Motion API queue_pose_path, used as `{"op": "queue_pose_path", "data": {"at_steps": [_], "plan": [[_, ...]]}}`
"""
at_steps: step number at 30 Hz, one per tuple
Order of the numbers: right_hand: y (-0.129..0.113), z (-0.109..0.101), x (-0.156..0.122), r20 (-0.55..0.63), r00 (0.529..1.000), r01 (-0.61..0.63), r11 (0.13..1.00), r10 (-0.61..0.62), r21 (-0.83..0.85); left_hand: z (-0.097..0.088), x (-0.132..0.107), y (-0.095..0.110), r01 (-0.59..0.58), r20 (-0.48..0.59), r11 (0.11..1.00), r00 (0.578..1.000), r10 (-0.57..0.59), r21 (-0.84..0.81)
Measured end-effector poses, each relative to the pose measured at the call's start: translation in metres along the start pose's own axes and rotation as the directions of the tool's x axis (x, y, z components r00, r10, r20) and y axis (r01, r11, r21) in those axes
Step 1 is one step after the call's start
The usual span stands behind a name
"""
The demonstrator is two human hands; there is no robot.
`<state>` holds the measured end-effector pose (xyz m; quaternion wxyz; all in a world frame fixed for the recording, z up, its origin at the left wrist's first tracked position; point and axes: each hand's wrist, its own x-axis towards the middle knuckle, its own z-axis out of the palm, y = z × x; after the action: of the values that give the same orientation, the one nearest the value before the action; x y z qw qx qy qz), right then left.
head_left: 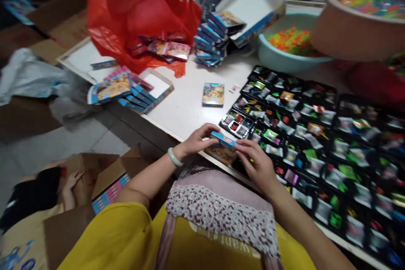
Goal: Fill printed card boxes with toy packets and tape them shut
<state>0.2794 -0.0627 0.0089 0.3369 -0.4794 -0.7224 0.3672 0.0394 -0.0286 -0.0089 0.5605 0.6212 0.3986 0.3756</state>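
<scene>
Both hands met at the near edge of the white worktop (186, 109), and between them sat a small flat blue cardboard box (223, 139) with a colourful cartoon print. I saw the left hand (198, 139), a pale green bangle (174, 157) on its wrist, with its grip closed on the box's left end, fingers curled over the top edge. The right hand (256, 162) had its grip closed on the right end, thumb and fingertips pinching the blue side. The box was tilted, its narrow blue side turned up and its printed face, brownish and orange, angled toward me; the print was too blurred to read. It hung just beside the black plastic trays (316, 143) of small bagged toys on the right. One matching blue box (213, 94) lay flat farther up the worktop, well apart. A stack of blue boxes (210, 44) stood beyond, beside a red plastic bag (142, 4).
</scene>
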Motion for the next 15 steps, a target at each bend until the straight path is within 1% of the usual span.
{"op": "queue_pose_path", "data": {"at_steps": [2, 4, 7, 9, 10, 11, 12, 13, 14, 15], "plan": [[0.001, -0.001, 0.003, -0.014, 0.999, -0.045, 0.999, 0.045, 0.030, 0.003, 0.001, -0.002, 0.022, -0.043, 1.000, 0.999, -0.022, -0.006], [0.003, 0.000, 0.006, -0.041, 0.998, -0.053, 0.997, 0.055, 0.055, 0.003, 0.002, -0.004, -0.012, -0.050, 1.000, 0.999, 0.012, 0.005], [0.001, 0.007, 0.010, -0.047, 0.999, 0.005, 0.999, -0.003, 0.034, -0.003, 0.006, -0.005, -0.076, -0.025, 0.996, 0.997, 0.077, 0.038], [-0.004, 0.010, 0.011, -0.045, 0.998, 0.033, 0.999, -0.032, 0.020, -0.007, 0.008, -0.005, -0.091, -0.012, 0.993, 0.996, 0.092, 0.074], [-0.006, 0.008, 0.010, -0.039, 0.999, 0.036, 0.999, -0.035, 0.025, -0.006, 0.008, -0.004, -0.087, -0.026, 0.991, 0.996, 0.091, 0.104], [-0.006, 0.003, 0.008, -0.036, 0.999, 0.028, 0.999, -0.027, 0.036, -0.005, 0.008, -0.003, -0.084, -0.050, 0.987, 0.994, 0.092, 0.138], [-0.004, -0.005, 0.004, -0.045, 0.999, 0.006, 0.999, -0.004, 0.046, -0.002, 0.009, -0.001, -0.075, -0.097, 0.980, 0.991, 0.095, 0.186], [0.002, -0.018, -0.003, -0.072, 0.997, -0.034, 0.998, 0.037, 0.046, 0.001, 0.010, 0.002, -0.068, -0.190, 0.970, 0.975, 0.114, 0.234], [0.011, -0.036, -0.013, -0.120, 0.988, -0.094, 0.995, 0.097, 0.029, 0.005, 0.011, 0.005, -0.080, -0.270, 0.959, 0.950, 0.156, 0.273], [0.022, -0.058, -0.028, -0.198, 0.965, -0.179, 0.984, 0.173, -0.010, 0.009, 0.014, 0.008, -0.112, -0.324, 0.944, 0.921, 0.215, 0.309]]}}
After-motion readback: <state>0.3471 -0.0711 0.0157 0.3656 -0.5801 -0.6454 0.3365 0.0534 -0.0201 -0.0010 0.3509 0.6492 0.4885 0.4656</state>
